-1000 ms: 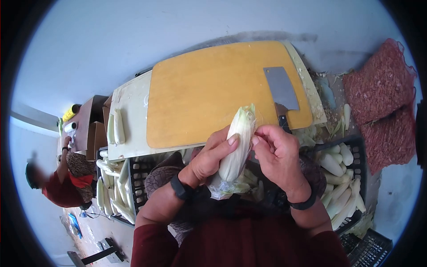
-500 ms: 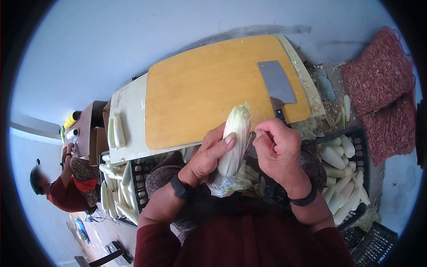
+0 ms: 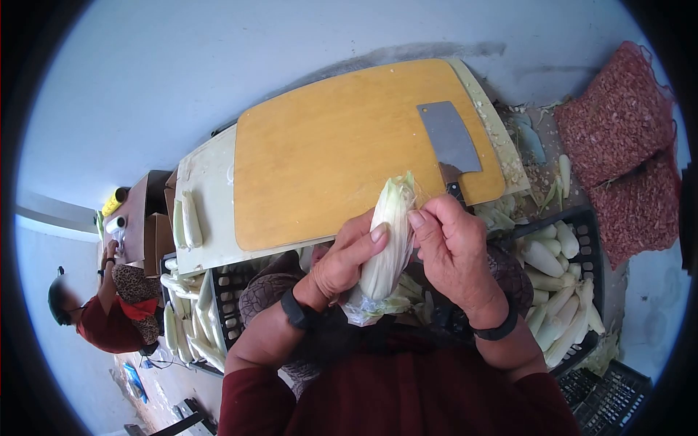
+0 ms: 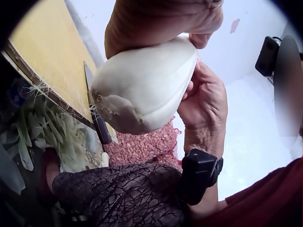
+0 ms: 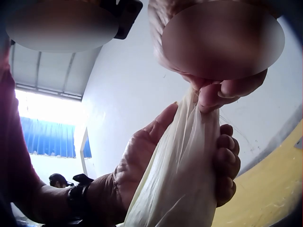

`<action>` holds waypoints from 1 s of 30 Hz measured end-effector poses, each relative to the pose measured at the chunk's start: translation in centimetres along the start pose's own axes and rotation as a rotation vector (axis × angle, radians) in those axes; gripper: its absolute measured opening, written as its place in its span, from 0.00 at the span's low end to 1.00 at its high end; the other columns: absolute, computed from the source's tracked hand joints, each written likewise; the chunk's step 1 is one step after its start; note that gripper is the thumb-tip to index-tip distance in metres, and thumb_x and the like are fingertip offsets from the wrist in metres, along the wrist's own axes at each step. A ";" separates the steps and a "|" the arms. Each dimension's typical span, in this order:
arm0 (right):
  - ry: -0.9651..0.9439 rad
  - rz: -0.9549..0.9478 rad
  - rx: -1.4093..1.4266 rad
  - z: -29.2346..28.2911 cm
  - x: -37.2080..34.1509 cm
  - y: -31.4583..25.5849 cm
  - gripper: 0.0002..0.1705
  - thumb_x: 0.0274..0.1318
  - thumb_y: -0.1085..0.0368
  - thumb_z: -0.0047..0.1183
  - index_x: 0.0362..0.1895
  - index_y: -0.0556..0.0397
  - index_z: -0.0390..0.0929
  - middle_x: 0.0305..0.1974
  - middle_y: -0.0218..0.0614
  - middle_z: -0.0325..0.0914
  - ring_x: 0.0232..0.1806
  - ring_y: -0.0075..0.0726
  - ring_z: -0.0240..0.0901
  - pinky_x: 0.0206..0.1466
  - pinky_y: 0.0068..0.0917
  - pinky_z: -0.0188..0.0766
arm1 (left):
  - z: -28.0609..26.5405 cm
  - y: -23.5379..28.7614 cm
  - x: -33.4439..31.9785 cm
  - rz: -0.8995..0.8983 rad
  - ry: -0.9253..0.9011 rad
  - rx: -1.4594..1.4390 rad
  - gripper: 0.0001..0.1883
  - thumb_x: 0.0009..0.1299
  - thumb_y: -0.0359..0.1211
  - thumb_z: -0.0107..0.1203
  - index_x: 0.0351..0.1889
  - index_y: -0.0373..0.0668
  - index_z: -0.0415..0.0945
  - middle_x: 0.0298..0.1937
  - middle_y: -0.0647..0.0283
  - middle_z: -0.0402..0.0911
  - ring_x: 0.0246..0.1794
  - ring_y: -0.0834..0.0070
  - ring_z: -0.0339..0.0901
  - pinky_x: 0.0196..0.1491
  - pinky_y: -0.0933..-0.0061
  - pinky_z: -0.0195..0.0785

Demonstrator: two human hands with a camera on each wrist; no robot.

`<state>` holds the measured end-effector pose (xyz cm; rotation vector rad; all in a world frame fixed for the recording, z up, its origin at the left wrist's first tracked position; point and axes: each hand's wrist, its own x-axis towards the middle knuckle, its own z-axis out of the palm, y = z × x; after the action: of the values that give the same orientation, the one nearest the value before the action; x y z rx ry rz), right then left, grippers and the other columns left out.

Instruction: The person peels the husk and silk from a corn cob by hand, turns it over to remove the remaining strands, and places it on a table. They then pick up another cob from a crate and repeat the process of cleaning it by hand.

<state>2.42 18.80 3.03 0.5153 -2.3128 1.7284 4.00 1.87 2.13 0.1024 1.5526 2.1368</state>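
Observation:
An ear of corn in its pale husk is tilted, its tip toward the cutting board and its rounded base toward the person. My left hand grips the ear from the side, thumb laid along the husk. Thumb and forefinger of my right hand pinch at the husk's edge near the tip, where fine strands of silk stick out. In the right wrist view the husk narrows up to those fingers. The left wrist view shows the ear's smooth base.
A cleaver lies on the yellow cutting board. Crates of corn stand on the left and right. Two ears lie on the table's left end. Red mesh sacks lean at right; another person is far left.
My right hand drew slightly away from the ear with fine strands showing, then came back to its edge. The left hand has kept its grip on the corn.

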 end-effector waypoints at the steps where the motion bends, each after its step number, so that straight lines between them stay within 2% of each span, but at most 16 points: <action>1: 0.000 0.000 0.000 -0.1 0.0 0.0 0.10 0.58 0.65 0.53 0.28 0.55 0.68 0.15 0.41 0.70 0.15 0.46 0.70 0.19 0.30 0.65 | 0.0 0.0 0.0 -0.008 0.002 -0.014 0.36 0.65 0.56 0.51 0.58 0.34 0.64 0.47 0.58 0.76 0.46 0.71 0.74 0.49 0.71 0.68; 4: -0.044 -0.011 0.037 -0.6 0.0 -0.5 0.10 0.61 0.67 0.50 0.27 0.56 0.67 0.14 0.39 0.70 0.14 0.40 0.70 0.18 0.28 0.64 | -0.2 -0.2 0.1 -0.034 0.006 -0.044 0.36 0.63 0.56 0.52 0.57 0.34 0.65 0.46 0.58 0.76 0.45 0.71 0.75 0.49 0.71 0.68; 6: -0.066 0.007 0.244 -1.0 0.1 -1.0 0.10 0.62 0.68 0.47 0.27 0.56 0.67 0.15 0.34 0.71 0.14 0.28 0.68 0.18 0.24 0.62 | -0.4 -0.3 0.1 -0.038 0.010 -0.057 0.36 0.63 0.57 0.52 0.56 0.34 0.65 0.45 0.58 0.76 0.44 0.71 0.75 0.48 0.71 0.68; 7: -0.066 0.006 0.244 -1.3 0.1 -1.2 0.10 0.62 0.68 0.47 0.27 0.56 0.67 0.15 0.34 0.71 0.14 0.28 0.68 0.18 0.24 0.62 | -0.4 -0.4 0.1 -0.041 0.016 -0.071 0.36 0.62 0.57 0.53 0.56 0.34 0.66 0.44 0.57 0.77 0.44 0.71 0.75 0.48 0.71 0.68; 8: -0.094 0.055 0.326 -1.6 0.2 -1.4 0.10 0.63 0.69 0.46 0.27 0.56 0.67 0.16 0.32 0.71 0.15 0.22 0.66 0.18 0.21 0.61 | -0.4 -0.3 0.1 -0.041 0.017 -0.070 0.36 0.62 0.57 0.53 0.56 0.34 0.66 0.44 0.57 0.77 0.44 0.71 0.75 0.48 0.71 0.68; 9: -0.122 0.104 0.408 -1.9 0.2 -1.6 0.10 0.63 0.69 0.45 0.27 0.56 0.67 0.17 0.29 0.72 0.16 0.17 0.64 0.18 0.19 0.60 | -0.3 -0.3 0.1 -0.011 0.010 -0.052 0.34 0.65 0.56 0.50 0.54 0.35 0.67 0.41 0.58 0.77 0.40 0.73 0.75 0.44 0.73 0.68; 10: -0.124 0.103 0.408 -2.1 0.2 -1.7 0.10 0.63 0.69 0.45 0.27 0.56 0.67 0.17 0.29 0.72 0.16 0.17 0.64 0.18 0.19 0.60 | -0.2 -0.2 0.1 0.020 0.003 -0.035 0.31 0.67 0.56 0.47 0.52 0.36 0.68 0.38 0.58 0.77 0.37 0.75 0.75 0.39 0.75 0.69; 12: -0.125 0.169 0.525 -2.4 0.1 -2.0 0.09 0.62 0.70 0.45 0.27 0.56 0.67 0.18 0.28 0.72 0.16 0.14 0.62 0.19 0.15 0.59 | -0.1 -0.2 0.1 0.009 0.012 -0.042 0.31 0.67 0.56 0.47 0.52 0.36 0.68 0.38 0.58 0.78 0.37 0.75 0.75 0.39 0.75 0.69; 16: -0.051 0.176 0.523 -2.5 0.2 -2.1 0.09 0.62 0.71 0.44 0.27 0.56 0.68 0.19 0.29 0.73 0.16 0.13 0.61 0.20 0.13 0.60 | -0.3 -0.4 0.2 -0.010 0.013 -0.074 0.32 0.66 0.57 0.48 0.50 0.36 0.68 0.38 0.58 0.77 0.37 0.73 0.77 0.38 0.74 0.70; 17: 0.017 0.190 0.566 -2.5 0.2 -2.1 0.09 0.62 0.71 0.44 0.27 0.56 0.68 0.20 0.30 0.73 0.17 0.13 0.61 0.20 0.13 0.60 | -0.5 -0.5 0.4 -0.010 0.013 -0.074 0.32 0.66 0.57 0.48 0.50 0.36 0.68 0.38 0.58 0.77 0.37 0.73 0.77 0.38 0.74 0.70; 19: 0.109 0.175 0.611 -2.8 0.3 -1.9 0.07 0.62 0.71 0.44 0.29 0.56 0.68 0.21 0.32 0.74 0.17 0.14 0.62 0.21 0.13 0.61 | -0.7 -0.7 0.6 -0.027 0.023 -0.155 0.39 0.60 0.60 0.55 0.52 0.32 0.67 0.40 0.53 0.77 0.39 0.65 0.77 0.45 0.66 0.71; 23: 0.275 0.132 0.675 -3.4 0.3 -1.7 0.03 0.60 0.73 0.46 0.32 0.57 0.68 0.22 0.34 0.74 0.19 0.15 0.64 0.22 0.14 0.62 | -0.7 -0.8 0.6 -0.018 0.046 -0.183 0.39 0.60 0.61 0.55 0.51 0.32 0.67 0.39 0.52 0.77 0.38 0.63 0.78 0.44 0.66 0.71; 26: 0.243 0.122 0.503 -3.4 0.7 -2.1 0.03 0.58 0.75 0.48 0.36 0.58 0.68 0.24 0.34 0.74 0.20 0.15 0.64 0.23 0.13 0.63 | -0.9 -0.7 0.5 -0.021 0.048 -0.205 0.39 0.60 0.61 0.55 0.51 0.32 0.67 0.39 0.52 0.77 0.38 0.63 0.78 0.44 0.66 0.71; 27: 0.253 0.130 0.544 -2.7 0.8 -2.3 0.11 0.56 0.77 0.51 0.42 0.59 0.67 0.25 0.33 0.74 0.22 0.16 0.66 0.25 0.12 0.63 | -1.0 -0.8 0.5 -0.014 0.043 -0.207 0.39 0.60 0.60 0.55 0.51 0.32 0.67 0.40 0.52 0.77 0.38 0.63 0.78 0.45 0.65 0.71; 28: 0.163 0.148 0.462 -2.7 0.7 -2.1 0.14 0.55 0.77 0.52 0.46 0.59 0.66 0.24 0.31 0.74 0.21 0.15 0.67 0.24 0.12 0.64 | -1.0 -0.8 0.6 -0.008 0.038 -0.209 0.38 0.60 0.60 0.55 0.52 0.33 0.67 0.40 0.52 0.77 0.38 0.63 0.78 0.45 0.65 0.71; 30: -0.027 0.072 0.324 -2.1 0.3 -1.2 0.15 0.56 0.75 0.53 0.47 0.60 0.66 0.22 0.29 0.74 0.21 0.14 0.69 0.23 0.14 0.64 | -0.8 -0.6 0.6 0.009 0.042 -0.191 0.35 0.62 0.59 0.52 0.50 0.34 0.68 0.39 0.54 0.77 0.37 0.66 0.78 0.42 0.67 0.72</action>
<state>2.51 20.47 4.86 0.5169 -2.1002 2.1588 3.47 1.60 1.17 -0.0002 1.3650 2.2952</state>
